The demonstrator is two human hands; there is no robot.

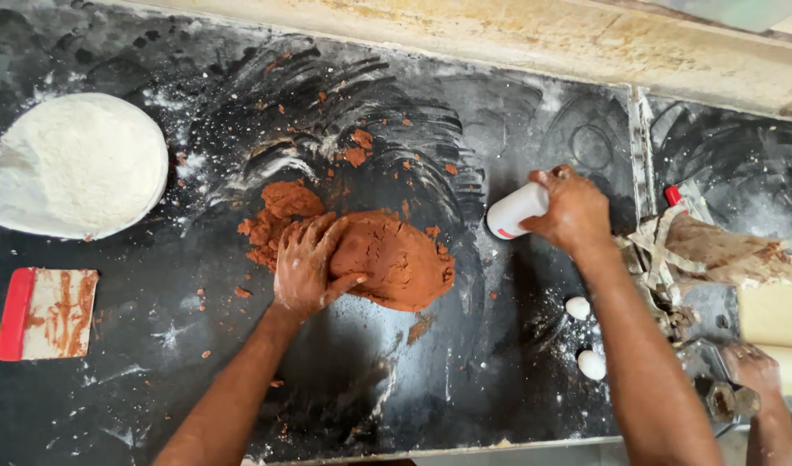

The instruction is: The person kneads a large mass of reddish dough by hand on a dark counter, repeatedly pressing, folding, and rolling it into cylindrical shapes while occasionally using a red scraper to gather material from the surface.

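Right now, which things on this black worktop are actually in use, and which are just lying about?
In use:
- reddish-brown dough mound, pressed by the left hand
- white plastic bottle, gripped by the right hand

Lying about:
- round heap of white flour
- red-handled scraper smeared with dough
- two white eggs
- crumpled brown paper wrapper
- another person's hand at the right edge

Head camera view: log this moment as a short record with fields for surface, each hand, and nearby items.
surface: black flour-dusted worktop
left hand: left hand pressed flat on the reddish-brown dough mound
right hand: right hand gripping a white plastic bottle, tilted toward the dough
loose bits: reddish dough crumbs scattered above the mound
left side: round heap of white flour; red-handled scraper smeared with dough
right side: two white eggs; another person's hand at the edge
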